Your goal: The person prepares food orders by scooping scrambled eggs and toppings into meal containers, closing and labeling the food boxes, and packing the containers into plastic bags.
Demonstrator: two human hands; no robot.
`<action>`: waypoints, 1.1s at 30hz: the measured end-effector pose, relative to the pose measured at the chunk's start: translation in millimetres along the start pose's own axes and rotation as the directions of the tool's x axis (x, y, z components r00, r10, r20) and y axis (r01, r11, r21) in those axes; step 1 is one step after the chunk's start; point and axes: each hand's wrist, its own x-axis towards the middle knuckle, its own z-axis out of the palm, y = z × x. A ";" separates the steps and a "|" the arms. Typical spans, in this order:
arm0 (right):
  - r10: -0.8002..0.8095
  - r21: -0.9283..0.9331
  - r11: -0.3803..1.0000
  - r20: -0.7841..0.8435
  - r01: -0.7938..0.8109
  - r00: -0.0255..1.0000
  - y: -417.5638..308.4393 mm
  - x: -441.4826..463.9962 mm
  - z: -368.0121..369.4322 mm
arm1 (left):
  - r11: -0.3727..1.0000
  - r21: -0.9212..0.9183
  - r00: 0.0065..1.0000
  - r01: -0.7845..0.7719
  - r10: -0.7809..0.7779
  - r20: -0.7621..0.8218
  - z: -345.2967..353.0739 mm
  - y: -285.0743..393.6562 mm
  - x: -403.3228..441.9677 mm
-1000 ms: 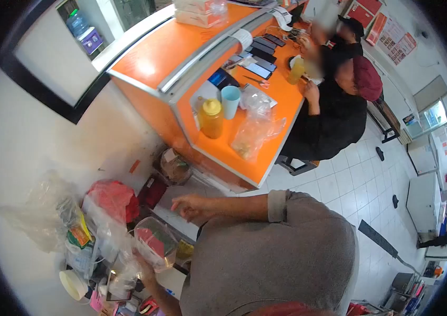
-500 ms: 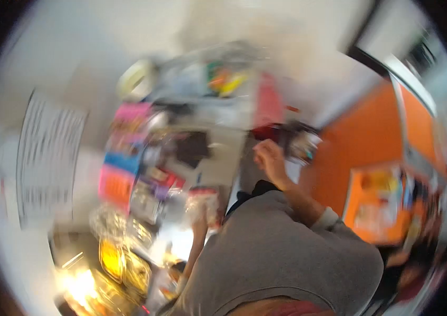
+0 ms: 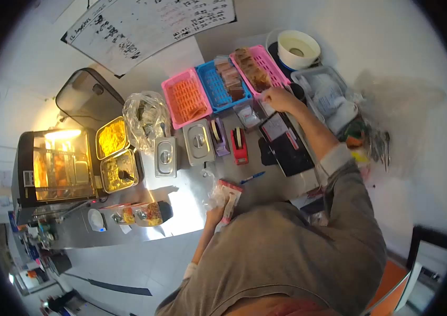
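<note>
Head view: grasping a red-and-white packet [image 3: 232,193] inside the curled left hand [image 3: 216,214], holding the right hand [image 3: 281,99] at a pink basket [image 3: 272,64].
Bending right fingers at the near rim, leaving any grip impossible to tell; showing brown sachets [image 3: 252,69] just beyond those fingers, a blue pen [image 3: 253,177] near the left ones.
</note>
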 end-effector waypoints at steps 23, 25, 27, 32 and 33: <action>-0.015 -0.599 0.661 0.591 0.452 0.806 113.9 94.4 195.6 | 0.999 0.047 0.926 0.007 0.011 -0.378 36.3 -22.0 -12.5; 0.026 -0.545 0.632 0.726 0.551 0.688 67.4 100.1 155.9 | 0.995 0.099 0.917 0.014 0.027 -0.397 26.2 -15.1 -14.5; 0.065 -0.523 0.616 0.779 0.589 0.623 42.9 102.6 136.5 | 0.999 -0.016 0.914 -0.032 0.022 -0.405 24.0 -14.6 -16.5; 0.164 -0.636 0.629 0.671 0.447 0.724 -23.8 81.4 57.9 | 0.993 -0.102 0.956 0.065 -0.091 -0.279 30.6 -43.0 -6.1; 0.170 -0.643 0.640 0.653 0.421 0.738 -45.1 80.1 39.6 | 0.986 -0.118 0.974 0.117 -0.137 -0.181 1.8 -17.5 -18.8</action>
